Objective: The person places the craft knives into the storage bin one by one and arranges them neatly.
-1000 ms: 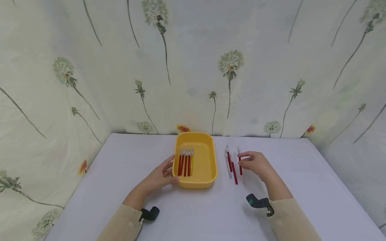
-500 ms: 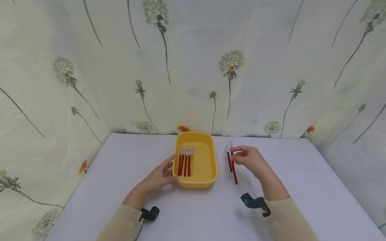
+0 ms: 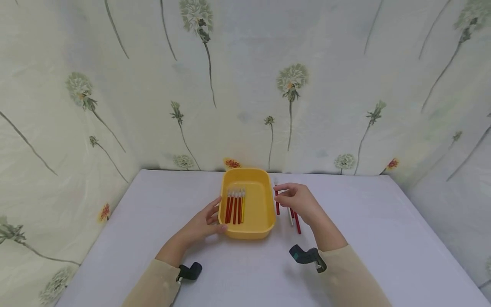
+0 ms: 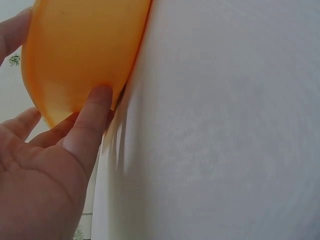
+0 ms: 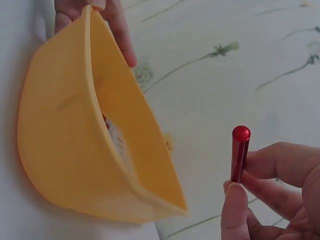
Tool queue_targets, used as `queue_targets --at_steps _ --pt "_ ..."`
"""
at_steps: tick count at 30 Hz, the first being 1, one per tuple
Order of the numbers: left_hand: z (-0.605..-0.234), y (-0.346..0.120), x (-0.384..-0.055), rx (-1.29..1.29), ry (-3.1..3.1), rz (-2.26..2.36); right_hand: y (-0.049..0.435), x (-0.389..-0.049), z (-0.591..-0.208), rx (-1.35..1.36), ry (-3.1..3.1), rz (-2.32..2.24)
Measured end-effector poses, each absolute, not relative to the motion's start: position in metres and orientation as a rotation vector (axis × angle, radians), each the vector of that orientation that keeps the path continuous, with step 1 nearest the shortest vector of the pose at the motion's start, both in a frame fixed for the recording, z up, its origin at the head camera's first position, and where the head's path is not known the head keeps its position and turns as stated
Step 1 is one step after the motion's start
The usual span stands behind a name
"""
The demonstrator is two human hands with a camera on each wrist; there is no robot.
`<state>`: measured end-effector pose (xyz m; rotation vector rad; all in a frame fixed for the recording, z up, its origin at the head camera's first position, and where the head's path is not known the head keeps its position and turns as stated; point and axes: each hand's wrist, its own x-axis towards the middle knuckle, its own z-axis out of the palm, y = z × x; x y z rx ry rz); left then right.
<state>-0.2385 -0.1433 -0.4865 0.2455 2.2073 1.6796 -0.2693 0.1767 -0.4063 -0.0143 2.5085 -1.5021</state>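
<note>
My left hand (image 3: 201, 226) holds the left side of a yellow plastic tray (image 3: 247, 235). In the left wrist view, its fingertips lie against the tray's outer wall (image 4: 75, 55). Several red pens (image 3: 234, 211) and one yellow pen (image 3: 243, 212) lie side by side in the tray's left half, pale cap ends away from me. Between thumb and fingers, my right hand (image 3: 301, 202) pinches another red pen (image 3: 278, 208) just right of the tray's right rim. Its shiny rounded end (image 5: 241, 133) faces the right wrist camera; fingers cover its middle.
Right of the tray, partly hidden by the right hand, red pens (image 3: 297, 224) and a white pen (image 3: 290, 218) lie on the white table (image 3: 245, 273). A flower-printed curtain (image 3: 245, 85) stands along the table's back edge.
My right hand has carried the red pen leftward, from right of the loose pens, across them, to beside the tray's right rim. My left hand stays on the tray.
</note>
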Motion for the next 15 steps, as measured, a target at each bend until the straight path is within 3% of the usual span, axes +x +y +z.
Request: queue_targets --at_steps 15 --pt "-0.488 -0.143 -0.239 0.262 2.191 1.706 0.13 -0.281 -0.419 0.002 2.375 -1.613"
